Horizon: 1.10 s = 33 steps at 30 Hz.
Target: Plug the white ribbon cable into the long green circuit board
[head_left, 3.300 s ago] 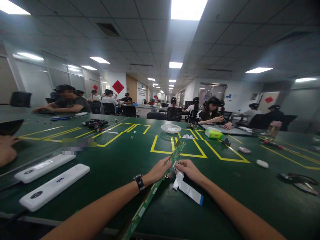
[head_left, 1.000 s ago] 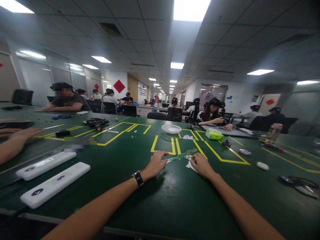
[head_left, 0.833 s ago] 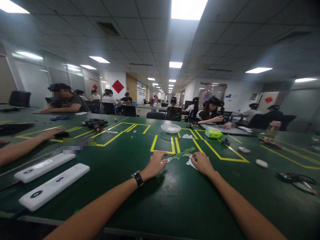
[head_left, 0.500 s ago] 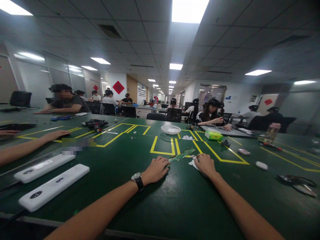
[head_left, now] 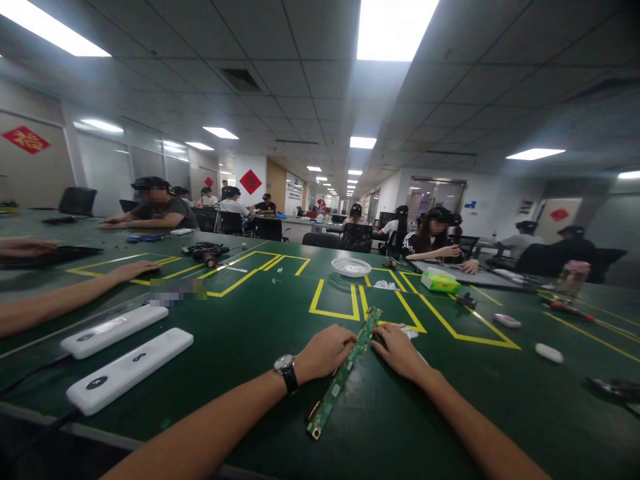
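A long, narrow green circuit board (head_left: 345, 373) slants across the space in front of me, its near end toward my body. My left hand (head_left: 325, 350), with a watch (head_left: 286, 370) on the wrist, is closed on the board's left edge, fingertips pressed to it. On the other side, my right hand (head_left: 397, 350) has its thumb and fingers apart, the tips at the board's right edge near the far end. White paper (head_left: 413, 331) shows partly from behind the right hand; the rest is covered.
A white basket (head_left: 351, 267) stands ahead, with a green tissue pack (head_left: 440, 281) to its right. Two white power strips (head_left: 130, 370) lie at left, near another person's arm (head_left: 115, 277). A dark power tool (head_left: 207, 253) lies farther back. Yellow tape marks the green table (head_left: 250, 427).
The board has swung from lying crosswise to pointing toward me, its near end now close to my body. My right hand has shifted from the paper to the board's edge. The view has turned slightly left.
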### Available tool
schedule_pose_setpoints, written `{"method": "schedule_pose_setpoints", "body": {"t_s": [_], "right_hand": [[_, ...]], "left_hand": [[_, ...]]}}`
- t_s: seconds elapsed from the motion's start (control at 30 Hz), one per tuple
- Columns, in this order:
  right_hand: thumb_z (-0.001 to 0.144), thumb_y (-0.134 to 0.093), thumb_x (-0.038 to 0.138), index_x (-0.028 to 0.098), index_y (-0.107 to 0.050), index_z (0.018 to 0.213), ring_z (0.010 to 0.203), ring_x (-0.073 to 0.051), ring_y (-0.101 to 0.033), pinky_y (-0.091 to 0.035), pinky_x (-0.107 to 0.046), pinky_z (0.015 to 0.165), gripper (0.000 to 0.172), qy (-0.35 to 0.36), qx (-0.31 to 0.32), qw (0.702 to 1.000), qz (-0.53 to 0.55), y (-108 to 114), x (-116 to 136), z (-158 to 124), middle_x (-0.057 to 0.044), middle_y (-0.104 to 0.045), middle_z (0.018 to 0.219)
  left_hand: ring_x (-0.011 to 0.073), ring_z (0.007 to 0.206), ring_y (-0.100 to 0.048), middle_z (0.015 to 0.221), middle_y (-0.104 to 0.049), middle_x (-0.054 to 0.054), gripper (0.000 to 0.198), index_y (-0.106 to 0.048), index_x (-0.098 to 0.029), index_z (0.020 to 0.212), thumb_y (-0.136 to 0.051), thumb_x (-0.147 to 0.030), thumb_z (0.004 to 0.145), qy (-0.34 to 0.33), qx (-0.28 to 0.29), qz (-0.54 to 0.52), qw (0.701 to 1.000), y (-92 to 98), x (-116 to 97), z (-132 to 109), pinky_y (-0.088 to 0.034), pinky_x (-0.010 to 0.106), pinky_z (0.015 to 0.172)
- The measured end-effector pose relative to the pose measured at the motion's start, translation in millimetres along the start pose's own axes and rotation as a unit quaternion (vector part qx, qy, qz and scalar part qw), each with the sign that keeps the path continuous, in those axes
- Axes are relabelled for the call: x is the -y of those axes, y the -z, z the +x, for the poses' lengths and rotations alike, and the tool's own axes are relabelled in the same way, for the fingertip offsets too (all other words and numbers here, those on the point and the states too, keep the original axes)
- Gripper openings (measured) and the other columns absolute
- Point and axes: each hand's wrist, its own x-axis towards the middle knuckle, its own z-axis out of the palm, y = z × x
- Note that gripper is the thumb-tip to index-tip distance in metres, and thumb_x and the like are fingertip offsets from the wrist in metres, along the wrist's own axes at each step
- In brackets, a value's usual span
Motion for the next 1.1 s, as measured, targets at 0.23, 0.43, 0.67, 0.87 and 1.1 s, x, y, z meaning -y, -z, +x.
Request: {"method": "schedule_pose_setpoints", "body": {"t_s": [0.23,0.43,0.67,0.87,1.1], "right_hand": [[0.09,-0.047,0.034,0.022,-0.056,0.122,0.116,-0.023,-0.046,-0.035,-0.037,0.099,0.036,0.081,0.024,0.995,0.059,4.8,30.2,-6.8,-0.009,-0.055,0.123],[0.09,-0.046,0.032,0.023,-0.054,0.125,0.117,-0.022,-0.045,-0.035,-0.036,0.099,0.037,0.129,0.042,0.985,0.103,8.3,42.7,-9.6,-0.008,-0.053,0.127],[0.091,-0.045,0.032,0.024,-0.052,0.127,0.12,-0.023,-0.043,-0.035,-0.038,0.101,0.038,0.131,0.048,0.983,0.121,6.6,42.5,-8.7,-0.008,-0.052,0.129],[0.09,-0.047,0.031,0.023,-0.052,0.128,0.121,-0.022,-0.043,-0.034,-0.036,0.102,0.039,0.14,0.041,0.98,0.134,4.8,40.9,-8.3,-0.008,-0.052,0.129],[0.089,-0.048,0.03,0.023,-0.051,0.129,0.121,-0.024,-0.044,-0.034,-0.04,0.103,0.041,0.156,0.037,0.976,0.147,3.9,38.8,-7.5,-0.009,-0.052,0.129]], "left_hand": [[0.027,0.108,-0.045,0.12,-0.059,0.008,0.037,-0.054,-0.024,0.123,-0.045,-0.039,0.09,0.083,-0.015,0.039,0.996,-11.2,18.8,2.3,-0.037,0.041,0.09],[0.0291,0.111,-0.045,0.123,-0.058,0.006,0.037,-0.054,-0.028,0.122,-0.048,-0.035,0.087,0.106,-0.004,-0.003,0.994,-21.3,20.9,4.7,-0.034,0.047,0.092],[0.0196,0.098,-0.056,0.122,-0.057,0.009,0.055,-0.053,-0.016,0.122,-0.051,-0.003,0.069,0.145,-0.046,-0.212,0.965,-22.4,22.6,12.1,-0.044,0.034,0.089],[0.0177,0.099,-0.061,0.119,-0.061,0.01,0.052,-0.057,-0.013,0.114,-0.046,0.004,0.066,0.159,-0.079,-0.393,0.902,-26.9,21.8,18.6,-0.045,0.035,0.094],[0.0243,0.104,-0.062,0.111,-0.066,0.015,0.049,-0.059,-0.011,0.107,-0.055,0.005,0.061,0.173,-0.085,-0.556,0.808,-30.1,31.3,18.9,-0.044,0.041,0.096]]}}
